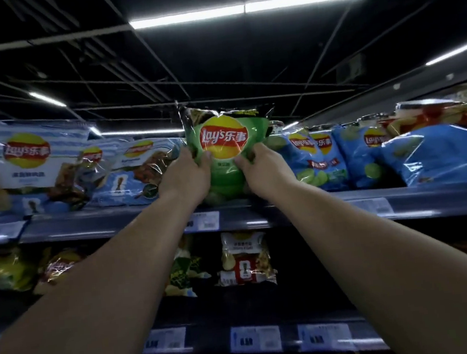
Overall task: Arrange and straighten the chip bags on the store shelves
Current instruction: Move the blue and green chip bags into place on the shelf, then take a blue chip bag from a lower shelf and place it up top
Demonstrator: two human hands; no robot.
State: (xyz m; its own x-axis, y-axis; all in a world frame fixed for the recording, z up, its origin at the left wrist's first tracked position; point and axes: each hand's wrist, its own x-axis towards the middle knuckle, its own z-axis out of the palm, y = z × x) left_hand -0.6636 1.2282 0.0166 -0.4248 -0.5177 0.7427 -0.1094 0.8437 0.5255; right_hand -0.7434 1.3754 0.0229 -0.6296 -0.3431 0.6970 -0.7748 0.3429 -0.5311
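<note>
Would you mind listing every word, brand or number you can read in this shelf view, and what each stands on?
"Lay's 乐事": green bag, gripped by the left hand and right hand.
"Lay's 乐事": pale bag at the far left.
"Lay's" and "乐事": blue bags right of the green one.
Small print on all bags: too blurred to read.
Price tags: too blurred to read.

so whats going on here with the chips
A person is tidying store chip shelves. The left hand and right hand grip the sides of a green Lay's bag, holding it upright at the front of the top shelf. Pale blue bags lie to its left, darker blue bags to its right, and a white bag stands one level down.
</note>
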